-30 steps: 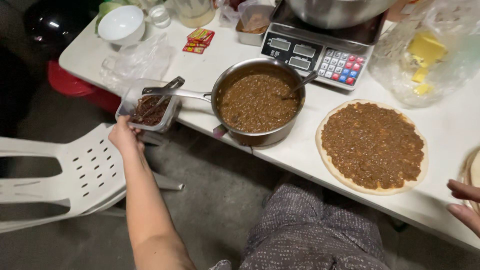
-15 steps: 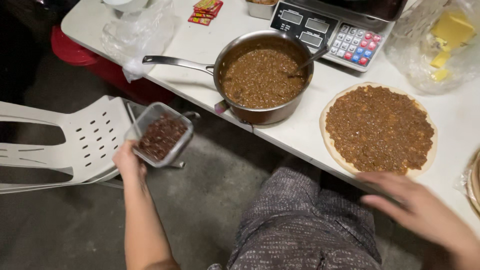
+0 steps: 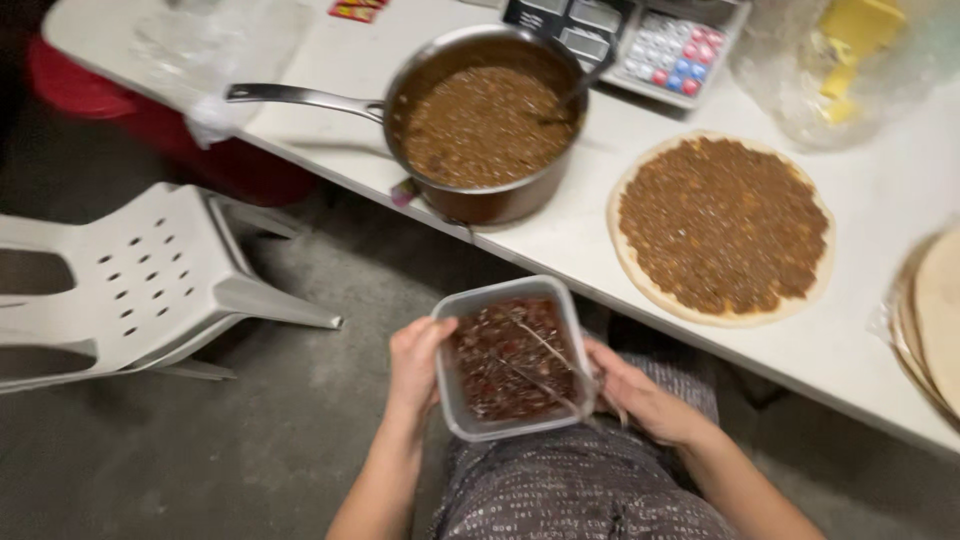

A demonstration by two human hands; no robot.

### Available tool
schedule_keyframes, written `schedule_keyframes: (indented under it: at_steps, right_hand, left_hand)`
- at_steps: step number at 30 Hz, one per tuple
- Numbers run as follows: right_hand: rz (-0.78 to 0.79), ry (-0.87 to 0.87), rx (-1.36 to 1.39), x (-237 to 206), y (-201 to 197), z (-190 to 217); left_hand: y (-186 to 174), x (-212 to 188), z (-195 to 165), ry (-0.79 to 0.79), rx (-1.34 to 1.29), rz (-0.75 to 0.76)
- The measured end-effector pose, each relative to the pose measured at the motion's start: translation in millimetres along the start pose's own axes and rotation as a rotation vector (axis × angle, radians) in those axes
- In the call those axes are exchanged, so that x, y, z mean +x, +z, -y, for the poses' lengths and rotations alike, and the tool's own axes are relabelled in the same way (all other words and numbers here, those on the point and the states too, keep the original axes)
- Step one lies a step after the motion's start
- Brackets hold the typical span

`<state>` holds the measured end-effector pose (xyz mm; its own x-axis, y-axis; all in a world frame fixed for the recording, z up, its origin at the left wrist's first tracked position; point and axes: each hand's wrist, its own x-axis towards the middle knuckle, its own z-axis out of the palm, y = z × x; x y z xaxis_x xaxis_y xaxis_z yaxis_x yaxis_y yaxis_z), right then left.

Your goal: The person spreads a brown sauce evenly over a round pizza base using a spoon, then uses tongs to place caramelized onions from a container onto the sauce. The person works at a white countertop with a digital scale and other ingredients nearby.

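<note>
Both hands are on the plastic container (image 3: pixel 512 357) now, held over the lap just below the table edge, low and centre in the head view. It is a clear, rounded-corner rectangular tub, filled nearly to the rim with a dark reddish-brown chopped mixture, glistening a little. A thin metal utensil (image 3: pixel 540 365) lies slantwise across the filling; blur keeps its kind from showing. The left hand (image 3: pixel 417 362) grips the tub's left wall, thumb over the rim, fingers curled beneath. The right hand (image 3: pixel 628 390) cups the right side at about 4 o'clock from the tub, fingers closed against the wall, near the utensil's lower end; whether it also pinches that utensil, I cannot tell.

Up at 12 o'clock from the tub sits the saucepan (image 3: pixel 487 125) on the white table (image 3: pixel 880 200), full of brown minced sauce, its long handle reaching out to 10 o'clock over the edge, a spoon (image 3: pixel 575 92) leaning inside. At 2 o'clock, a round flatbread (image 3: pixel 722 227) spread edge to edge with the same brown topping. Beyond it, a scale with coloured keys (image 3: pixel 630 35). At far right, a stack of plain flatbreads (image 3: pixel 935 320). Out at 9 o'clock, a white plastic chair (image 3: pixel 130 280) stands on the grey floor, well apart from the hands. The patterned grey garment (image 3: pixel 580 490) covers the lap under the tub.
</note>
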<state>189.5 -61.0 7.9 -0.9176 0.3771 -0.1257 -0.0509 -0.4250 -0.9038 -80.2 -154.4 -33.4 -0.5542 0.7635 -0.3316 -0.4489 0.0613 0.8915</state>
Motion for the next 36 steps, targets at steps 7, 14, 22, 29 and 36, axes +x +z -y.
schedule_keyframes:
  at_steps: [7, 14, 22, 29, 36]
  right_hand:
    - [-0.471, 0.014, -0.203, -66, -21, -25]
    - [-0.540, -0.188, -0.254, -90, -24, -20]
    - [-0.733, -0.059, -0.819, -106, 16, 56]
    - [-0.638, 0.088, -1.333, -51, 56, 104]
    - [-0.441, 0.027, -1.788, -5, 52, 124]
  left_hand:
    - [41, -18, 20, 0.019, -0.251, 0.396]
    - [57, -50, 16, -0.112, -0.111, 0.732]
    - [63, -63, 24, -0.024, -0.137, 0.573]
    - [68, -58, 17, 0.063, -0.163, 0.457]
    - [70, -46, 19, 0.128, -0.168, 0.416]
